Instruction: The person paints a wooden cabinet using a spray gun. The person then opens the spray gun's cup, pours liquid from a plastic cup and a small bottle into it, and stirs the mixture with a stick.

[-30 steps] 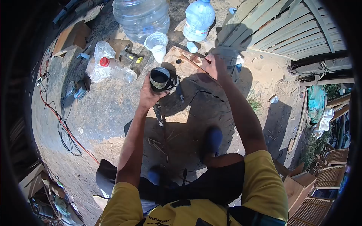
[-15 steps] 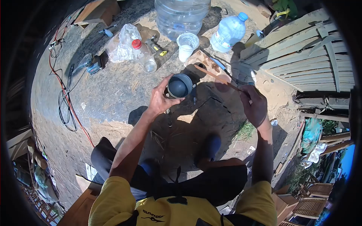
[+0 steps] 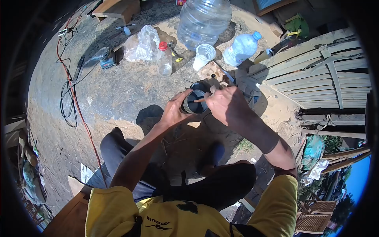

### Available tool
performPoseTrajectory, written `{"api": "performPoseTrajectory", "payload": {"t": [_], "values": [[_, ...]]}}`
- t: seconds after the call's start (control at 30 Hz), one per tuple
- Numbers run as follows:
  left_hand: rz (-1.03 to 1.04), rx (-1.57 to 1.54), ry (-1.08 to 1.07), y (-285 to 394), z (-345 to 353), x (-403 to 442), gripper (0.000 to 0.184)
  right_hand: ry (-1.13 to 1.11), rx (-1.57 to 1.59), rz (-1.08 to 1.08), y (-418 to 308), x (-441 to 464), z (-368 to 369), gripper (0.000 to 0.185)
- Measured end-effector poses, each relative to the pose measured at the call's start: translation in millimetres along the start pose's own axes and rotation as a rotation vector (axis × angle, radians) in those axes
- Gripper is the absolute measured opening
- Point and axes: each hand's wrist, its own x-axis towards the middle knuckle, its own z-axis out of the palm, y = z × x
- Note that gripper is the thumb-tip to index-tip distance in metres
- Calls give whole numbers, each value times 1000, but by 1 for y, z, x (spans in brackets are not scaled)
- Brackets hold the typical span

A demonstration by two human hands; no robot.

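Observation:
My left hand is wrapped around the side of a small cup with dark contents and holds it tilted toward me. A thin wooden stick is pinched in my right hand, close against the cup's rim. The stick's tip reaches into the cup's mouth; the rest is largely hidden by my fingers. Just beyond the cup sits a dark round shape that I cannot make out. A white plastic cup stands farther off, beside a stained piece of board.
A large clear water jug, a blue-capped bottle, a red-capped bottle and a plastic bag stand beyond my hands. At left lie a blue power tool and an orange cable. A slatted panel leans at right.
My right hand has moved left to the cup, bringing the stick's tip from outside it into its mouth. My left hand still holds the cup. The view has shifted slightly.

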Motion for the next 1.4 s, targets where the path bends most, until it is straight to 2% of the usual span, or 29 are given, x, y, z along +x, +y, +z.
{"api": "performPoseTrajectory", "payload": {"t": [0.1, 0.17, 0.2, 0.27, 0.4, 0.47, 0.5, 0.57, 0.6, 0.7, 0.77, 0.8, 0.87, 0.9, 0.97, 1.0, 1.07, 1.13, 1.17, 1.2, 1.23, 1.27, 1.3, 1.33, 1.37, 1.4], "values": [[-46, -6, 41, 2, -6, -12, 84, -16, -21, 126, -1, 8, 3, 10], [-95, -12, 58, -3, -8, -16, 82, 67, 16, -10, 1, 3, 8, 10], [-89, -15, 70, -7, -9, -18, 82, 58, 14, -4, 0, 2, 6, 10], [-87, -23, 75, -14, -8, -23, 82, -74, -10, 114, -2, -2, 3, 6], [-103, -26, 140, -21, -10, -25, 81, 3, 91, 231, 6, -31, 14, 8], [-130, -15, 166, -30, -11, -26, 82, 114, 414, 399, 17, -56, 37, 14], [-112, -12, 170, -29, -15, -25, 85, 116, 407, 416, 23, -71, 49, 14], [-164, -69, 166, -26, -19, -25, 86, 30, 818, 649, 36, -98, 77, 25], [-229, -117, 176, -26, -20, -26, 88, 36, 816, 665, 41, -110, 92, 25], [-289, -178, 154, -33, -25, -26, 88, 306, 1023, 985, 59, -142, 170, 23], [-256, -134, 183, -27, -27, -24, 88, 356, 1083, 1235, 74, -144, 223, 24], [-261, -129, 175, -25, -27, -24, 88, 354, 1092, 1242, 81, -140, 247, 24], [-293, -131, 208, -23, -31, -26, 88, 428, 681, 1217, 89, -125, 287, 26], [-339, -173, 214, -11, -36, -26, 87, 422, 699, 1210, 90, -118, 295, 26], [-325, -114, 245, -9, -41, -27, 88, 429, 444, 1173, 93, -105, 309, 30], [-301, -71, 265, -9, -44, -27, 88, 426, 454, 1164, 88, -96, 300, 30], [-305, -77, 289, -8, -48, -28, 88, 488, 114, 956, 72, -61, 260, 35], [-310, -78, 309, -8, -50, -33, 87, 354, 334, 595, 55, -25, 252, 47], [-303, -182, 330, -10, -47, -34, 87, 237, 355, 451, 49, -5, 246, 55], [-292, -279, 361, -9, -48, -34, 87, 128, 370, 296, 47, 15, 241, 64], [-280, -115, 369, 4, -53, -31, 89, 6, 213, 220, 48, 34, 258, 81], [-308, -61, 351, 19, -59, -31, 92, -94, 184, 203, 49, 44, 265, 82], [-315, -136, 403, 26, -60, -33, 93, -194, 155, 182, 49, 53, 272, 83], [-299, 39, 403, 35, -64, -34, 93, -292, 128, 157, 49, 61, 280, 85], [-376, -81, 383, 55, -71, -35, 95, -299, 213, 208, 50, 70, 283, 73], [-326, -45, 415, 55, -71, -41, 96, -305, 180, 216, 51, 73, 287, 61]]}}
